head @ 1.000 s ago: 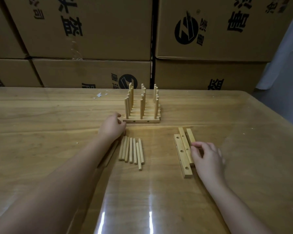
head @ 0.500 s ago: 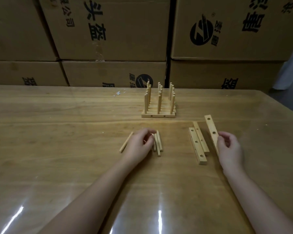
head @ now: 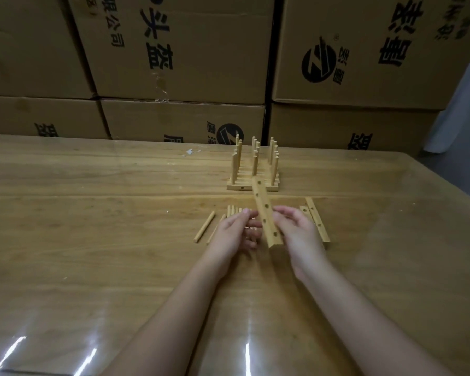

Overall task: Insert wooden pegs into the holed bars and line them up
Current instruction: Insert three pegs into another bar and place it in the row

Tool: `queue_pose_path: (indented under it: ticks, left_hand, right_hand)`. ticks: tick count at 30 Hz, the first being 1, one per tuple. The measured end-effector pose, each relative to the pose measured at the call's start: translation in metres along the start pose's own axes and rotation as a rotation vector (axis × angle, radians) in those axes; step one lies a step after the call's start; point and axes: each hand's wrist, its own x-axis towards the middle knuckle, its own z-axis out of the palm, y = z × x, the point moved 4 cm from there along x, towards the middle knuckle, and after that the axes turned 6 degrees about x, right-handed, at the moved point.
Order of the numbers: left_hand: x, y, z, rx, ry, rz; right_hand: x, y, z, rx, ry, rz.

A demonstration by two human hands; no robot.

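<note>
My right hand (head: 299,232) grips a holed wooden bar (head: 263,210) by its near end and holds it tilted above the table, with its holes facing me. To its left, my left hand (head: 235,232) hovers over the loose pegs (head: 232,210) with curled fingers, and a pale peg shows between them. One stray peg (head: 204,226) lies further left. Two more holed bars (head: 316,221) lie flat just right of my right hand. Beyond them stands the lined-up set of bars (head: 236,188) with upright pegs.
Stacked cardboard boxes (head: 179,63) form a wall along the far side of the glossy wooden table (head: 92,240). The table's right edge (head: 445,191) runs diagonally, with a pale curtain beyond it.
My right hand lifted one bar from the group on the right and brought it left to the centre. My left hand left the finished set, came down on the loose pegs and rose slightly.
</note>
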Motion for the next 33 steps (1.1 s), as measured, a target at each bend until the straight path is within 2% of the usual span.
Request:
queue_pose_path:
  ticks: [4, 7, 11, 14, 17, 19, 22, 24, 26, 30, 33]
  left_hand:
    - [-0.001, -0.006, -0.01, -0.005, -0.057, -0.029]
    - [0.001, -0.008, -0.014, -0.028, -0.081, -0.031]
    - [0.007, -0.009, -0.014, -0.148, -0.118, -0.086]
    - [0.011, -0.011, -0.014, -0.135, -0.094, -0.072]
    - [0.014, -0.012, -0.018, -0.201, -0.034, -0.022]
    - [0.015, -0.012, -0.024, -0.255, 0.036, -0.014]
    - [0.019, -0.013, -0.03, -0.351, 0.108, -0.02]
    - [0.021, -0.015, -0.031, -0.347, 0.125, -0.021]
    - [0.021, -0.017, -0.029, -0.316, 0.124, -0.025]
    - [0.02, -0.016, -0.027, -0.281, 0.11, -0.02]
    - [0.018, -0.015, -0.026, -0.236, 0.117, -0.028]
  right_hand:
    - [-0.012, 0.027, 0.019, 0.081, -0.081, 0.114]
    - [-0.01, 0.027, 0.019, 0.034, -0.146, 0.077]
    - [-0.008, 0.016, 0.003, -0.324, -0.248, -0.259]
    - [-0.01, 0.013, 0.002, -0.703, -0.237, -0.551]
    - [-0.013, 0.012, 0.008, -0.913, -0.174, -0.772]
    - [-0.008, 0.015, 0.006, -1.02, -0.161, -0.705]
    - [-0.001, 0.032, 0.006, -1.209, -0.324, -0.51]
    - [0.001, 0.04, 0.008, -1.292, -0.39, -0.492]
    - [0.001, 0.04, 0.007, -1.313, -0.346, -0.519]
    - [0.003, 0.032, -0.002, -1.29, -0.137, -0.555]
    - [0.004, 0.035, -0.003, -1.338, -0.101, -0.536]
